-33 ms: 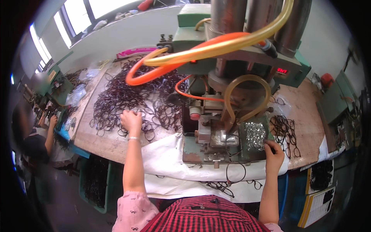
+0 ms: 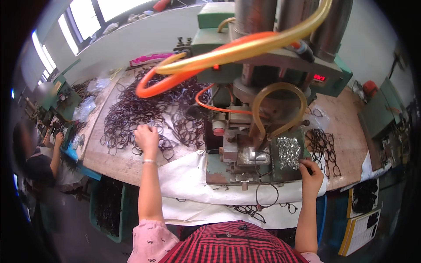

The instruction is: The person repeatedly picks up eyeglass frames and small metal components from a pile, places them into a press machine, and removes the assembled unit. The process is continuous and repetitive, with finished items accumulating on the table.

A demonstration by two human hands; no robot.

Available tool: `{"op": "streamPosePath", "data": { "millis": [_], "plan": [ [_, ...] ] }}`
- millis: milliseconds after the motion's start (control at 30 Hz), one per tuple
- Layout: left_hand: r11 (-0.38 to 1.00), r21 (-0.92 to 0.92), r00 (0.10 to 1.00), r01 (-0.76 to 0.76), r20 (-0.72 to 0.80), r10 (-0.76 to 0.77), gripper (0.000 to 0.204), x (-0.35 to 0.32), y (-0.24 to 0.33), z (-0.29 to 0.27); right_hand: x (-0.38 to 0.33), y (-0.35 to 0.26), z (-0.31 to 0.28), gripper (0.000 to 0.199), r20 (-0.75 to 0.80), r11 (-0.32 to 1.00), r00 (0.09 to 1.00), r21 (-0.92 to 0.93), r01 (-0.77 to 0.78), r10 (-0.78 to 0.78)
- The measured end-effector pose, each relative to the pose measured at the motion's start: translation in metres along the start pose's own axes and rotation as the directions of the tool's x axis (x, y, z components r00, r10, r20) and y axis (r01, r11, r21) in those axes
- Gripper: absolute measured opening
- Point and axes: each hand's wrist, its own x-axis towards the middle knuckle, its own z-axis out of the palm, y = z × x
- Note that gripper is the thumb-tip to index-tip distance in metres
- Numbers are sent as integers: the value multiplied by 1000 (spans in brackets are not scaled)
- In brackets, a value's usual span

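Note:
My left hand [image 2: 147, 139] is at the near edge of a big heap of dark eyeglass frames [image 2: 127, 114], fingers bent together. Whatever lies between those fingertips is too small to tell. At the right corner of the press bed, my right hand [image 2: 311, 172] is pinched beside a dark tray of tiny silvery metal parts [image 2: 288, 151]; its fingertips hide anything they hold. Between both hands stands a green press [image 2: 271, 61] with a metal fixture [image 2: 252, 155]. From the fixture's front hangs a dark eyeglass frame [image 2: 277, 193], one rim showing below the bed.
Orange and yellow hoses [image 2: 193, 63] loop in front of the press. More eyeglass frames [image 2: 322, 149] lie on the table at right, others [image 2: 247, 211] on white sheeting [image 2: 184, 175] near my lap. A green crate [image 2: 123, 215] stands below left. Another person [image 2: 41, 166] works far left.
The whole view has shifted very slightly. Both hands stay at the same places, and nothing is visibly taken up or let go.

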Motion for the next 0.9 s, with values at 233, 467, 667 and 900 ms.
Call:
{"op": "streamPosePath", "data": {
  "millis": [233,467,667,900],
  "plan": [
    [810,-470,936,-351,-139,325,17,-58,35,-56,28,-113,59,16,201,859,840,22,511,-505],
    [-127,-937,932,326,297,206,8,-131,71,-116,12,-101,89,36,259,915,965,399,-61,-49],
    [-243,-942,868,-231,-312,386,19,-99,147,-195,11,-119,89,43,368,792,930,568,-226,1],
    [-170,-960,902,-223,-269,337,9,-97,166,-196,8,-118,97,43,315,769,948,617,-167,-47]
  ]
}}
